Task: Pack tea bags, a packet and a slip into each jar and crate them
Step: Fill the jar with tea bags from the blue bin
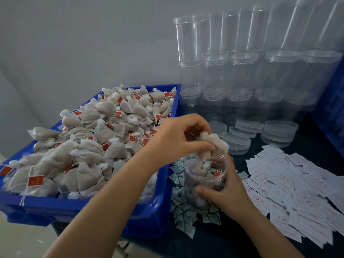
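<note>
A clear plastic jar (204,180), open at the top, stands on the dark table and is partly filled with tea bags. My right hand (226,192) grips its side. Just above the jar's mouth, my left hand (178,135) pinches a bunch of tea bags (214,144), whose lower ends hang down to the rim. A blue crate (160,207) heaped with white tea bags with red tags (89,144) sits to the left. Small green-printed packets (186,211) lie piled around the jar's base. White slips with red print (290,192) are spread to the right.
Stacks of empty clear jars (242,71) stand against the wall at the back right. Clear lids (260,135) lie in low stacks in front of them. A blue wall or bin side (335,116) borders the far right.
</note>
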Available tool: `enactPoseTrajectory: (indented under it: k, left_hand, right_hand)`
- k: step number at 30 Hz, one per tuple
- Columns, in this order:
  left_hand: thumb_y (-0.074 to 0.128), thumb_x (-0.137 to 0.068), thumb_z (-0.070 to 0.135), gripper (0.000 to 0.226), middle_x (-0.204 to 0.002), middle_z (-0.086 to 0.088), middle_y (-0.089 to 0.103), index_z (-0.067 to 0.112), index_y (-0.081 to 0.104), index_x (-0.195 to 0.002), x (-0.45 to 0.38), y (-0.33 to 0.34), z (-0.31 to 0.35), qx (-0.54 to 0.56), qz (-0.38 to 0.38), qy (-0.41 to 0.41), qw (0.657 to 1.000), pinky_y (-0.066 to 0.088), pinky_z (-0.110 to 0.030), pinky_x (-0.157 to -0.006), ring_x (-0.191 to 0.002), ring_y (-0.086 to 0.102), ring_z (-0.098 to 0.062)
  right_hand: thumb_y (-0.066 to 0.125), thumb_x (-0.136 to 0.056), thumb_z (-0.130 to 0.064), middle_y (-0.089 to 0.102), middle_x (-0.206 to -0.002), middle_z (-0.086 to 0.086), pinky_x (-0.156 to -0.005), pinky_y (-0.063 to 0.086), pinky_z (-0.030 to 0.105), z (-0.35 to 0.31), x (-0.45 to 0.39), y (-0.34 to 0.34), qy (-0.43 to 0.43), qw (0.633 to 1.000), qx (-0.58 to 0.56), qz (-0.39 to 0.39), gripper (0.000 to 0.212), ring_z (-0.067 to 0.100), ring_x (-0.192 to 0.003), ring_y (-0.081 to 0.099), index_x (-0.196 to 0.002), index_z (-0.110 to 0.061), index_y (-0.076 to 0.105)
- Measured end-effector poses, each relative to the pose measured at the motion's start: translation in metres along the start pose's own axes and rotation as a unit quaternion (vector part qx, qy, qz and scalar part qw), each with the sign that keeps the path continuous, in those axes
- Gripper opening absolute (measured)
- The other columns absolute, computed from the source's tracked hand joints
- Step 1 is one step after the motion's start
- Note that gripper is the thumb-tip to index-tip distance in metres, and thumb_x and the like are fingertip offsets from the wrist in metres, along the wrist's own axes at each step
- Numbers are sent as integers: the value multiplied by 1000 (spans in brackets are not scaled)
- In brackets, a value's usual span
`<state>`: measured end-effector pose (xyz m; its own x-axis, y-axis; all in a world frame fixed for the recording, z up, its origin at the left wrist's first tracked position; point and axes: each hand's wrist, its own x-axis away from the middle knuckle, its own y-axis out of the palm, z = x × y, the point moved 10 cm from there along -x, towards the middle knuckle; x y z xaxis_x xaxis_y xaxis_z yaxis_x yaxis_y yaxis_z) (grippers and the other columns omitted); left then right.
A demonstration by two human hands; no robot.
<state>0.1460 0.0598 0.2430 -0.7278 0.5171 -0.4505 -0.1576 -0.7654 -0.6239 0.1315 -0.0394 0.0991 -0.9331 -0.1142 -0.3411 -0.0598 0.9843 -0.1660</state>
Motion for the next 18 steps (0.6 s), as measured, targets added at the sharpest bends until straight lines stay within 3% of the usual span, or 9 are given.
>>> enactPoseTrajectory:
  k: [6, 10, 13, 18]
  left_hand:
    - [79, -75, 19, 25, -90, 4, 67, 14, 66, -96, 1, 15, -3, -75, -59, 3, 995, 53, -22, -76, -84, 62, -6]
    - [79, -74, 21, 25, -89, 8, 66, 14, 67, -95, 2, 23, -5, -106, -90, 2, 990, 47, -12, -79, -86, 58, 1]
    - [80, -74, 21, 25, -90, 7, 67, 14, 67, -95, 3, 28, -7, -106, -106, -2, 989, 49, -17, -82, -88, 60, -2]
    - [80, -74, 20, 23, -88, 7, 67, 12, 68, -92, 5, 33, -10, -118, -126, -4, 985, 49, -19, -79, -84, 61, -3]
  right_hand:
    - [84, -57, -44, 53, -127, -33, -88, 45, 6, -8, 0, 2, -17, 1000, -21, -3, 90, -5, -120, 54, -127, -73, 34]
    - [86, -53, -48, 51, -128, -37, -87, 46, 7, -1, 2, 2, 10, 999, -35, -8, 99, -6, -120, 56, -130, -73, 29]
    - [87, -54, -47, 52, -128, -36, -86, 48, 8, 1, 2, 3, 15, 999, -34, -14, 103, -4, -119, 58, -136, -64, 28]
    - [86, -50, -53, 52, -129, -31, -88, 50, 13, 2, 1, 2, 19, 1000, -20, -10, 105, -3, -120, 56, -136, -68, 26]
